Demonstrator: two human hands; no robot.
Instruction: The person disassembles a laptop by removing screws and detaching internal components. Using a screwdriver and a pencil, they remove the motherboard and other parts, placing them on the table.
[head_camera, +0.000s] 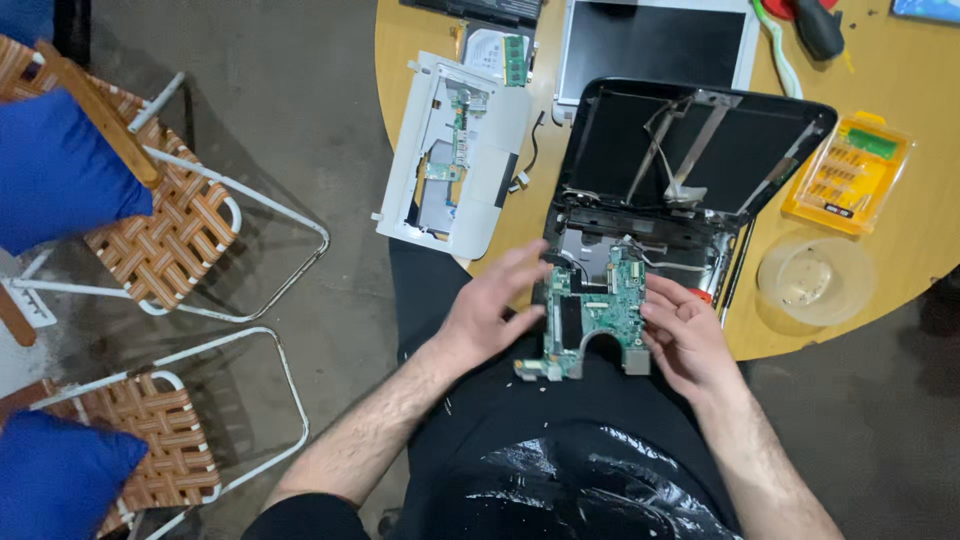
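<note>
Round wooden table (900, 90), both hands, left hand (490, 310), right hand (685, 335), apparently gripping green circuit board (590, 315)

A green circuit board (590, 320) sits at centre, over the person's lap and the near edge of the round wooden tabletop (900, 90). The left hand (490, 310), at nine o'clock of it, lies open with fingers spread against its left edge. The right hand (685, 335), at three o'clock, pinches the right edge. At twelve o'clock lies an opened black laptop shell (690, 160); at ten o'clock a white casing panel (455, 155); at two o'clock an orange screwdriver-bit case (848, 172), a clear round dish (815, 280) beneath it.
</note>
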